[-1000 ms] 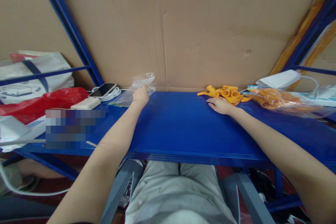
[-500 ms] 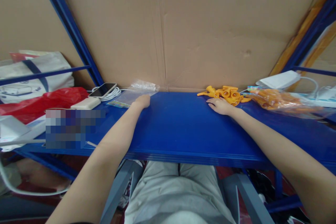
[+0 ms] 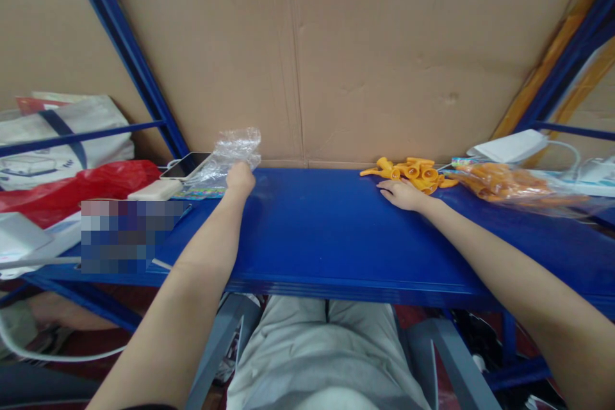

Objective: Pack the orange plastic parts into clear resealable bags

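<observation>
My left hand (image 3: 241, 179) is closed on a crinkled clear plastic bag (image 3: 235, 146) at the back left of the blue table (image 3: 312, 230). A colourful printed strip shows at the bag's lower edge. My right hand (image 3: 400, 194) lies on the table with its fingers stretched out, at the front edge of a small pile of orange-yellow plastic horn-shaped pieces (image 3: 414, 170). Whether its fingertips touch the pieces, I cannot tell. Right of the pile lies a clear bag of similar orange pieces (image 3: 509, 182).
At the left are a phone (image 3: 186, 166), a white power bank-like block (image 3: 154, 190), a red plastic bag (image 3: 81, 186) and a canvas bag (image 3: 103, 125). A white box-shaped device (image 3: 512, 145) with a cable stands back right. Cardboard (image 3: 360, 57) walls the back; blue posts (image 3: 129, 51) frame it.
My left hand has moved left, dragging the clear plastic bag with it; the bag is now more bunched, lifted at its top and over the cable by the phone. My right hand stays put.
</observation>
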`<state>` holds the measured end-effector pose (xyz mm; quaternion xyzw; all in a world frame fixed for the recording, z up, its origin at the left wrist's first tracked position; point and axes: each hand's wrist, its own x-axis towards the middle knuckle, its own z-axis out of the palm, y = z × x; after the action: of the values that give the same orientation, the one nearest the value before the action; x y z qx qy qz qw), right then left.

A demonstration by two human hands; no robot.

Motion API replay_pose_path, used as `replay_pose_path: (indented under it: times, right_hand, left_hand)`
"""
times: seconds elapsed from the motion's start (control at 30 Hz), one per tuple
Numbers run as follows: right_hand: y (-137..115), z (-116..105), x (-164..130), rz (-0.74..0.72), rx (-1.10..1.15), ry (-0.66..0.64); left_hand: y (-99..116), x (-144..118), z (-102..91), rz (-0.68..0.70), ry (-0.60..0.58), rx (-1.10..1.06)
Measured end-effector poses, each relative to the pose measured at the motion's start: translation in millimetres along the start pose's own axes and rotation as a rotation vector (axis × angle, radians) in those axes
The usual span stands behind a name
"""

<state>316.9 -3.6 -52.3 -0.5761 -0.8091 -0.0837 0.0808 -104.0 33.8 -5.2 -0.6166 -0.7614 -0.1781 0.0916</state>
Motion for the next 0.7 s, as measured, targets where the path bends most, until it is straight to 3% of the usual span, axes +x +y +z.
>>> replay_pose_path:
  times: [0.17, 0.4, 0.47, 0.6, 0.7]
  right_hand:
    - [-1.2, -1.8, -0.7, -0.009, -0.001, 0.007]
    - [-8.4, -8.6, -3.3, 0.035, 0.022, -0.039]
    - [-9.8, -9.2, -3.2, 0.04, 0.02, -0.039]
    - [-9.4, -8.2, -2.1, 0.031, 0.015, -0.039]
    - [-7.7, -6.9, -1.5, 0.029, 0.008, -0.037]
  left_hand:
    - [10.0, -13.1, -19.5, -0.055, 0.062, -0.06]
    - [9.2, -7.9, -19.0, 0.04, 0.285, -0.262]
    - [13.4, -5.6, -18.9, 0.164, 0.326, -0.295]
    - [30.3, -5.2, -16.0, 0.547, 0.391, -0.378]
    - [47.0, -9.7, -7.0, 0.8, 0.34, -0.391]
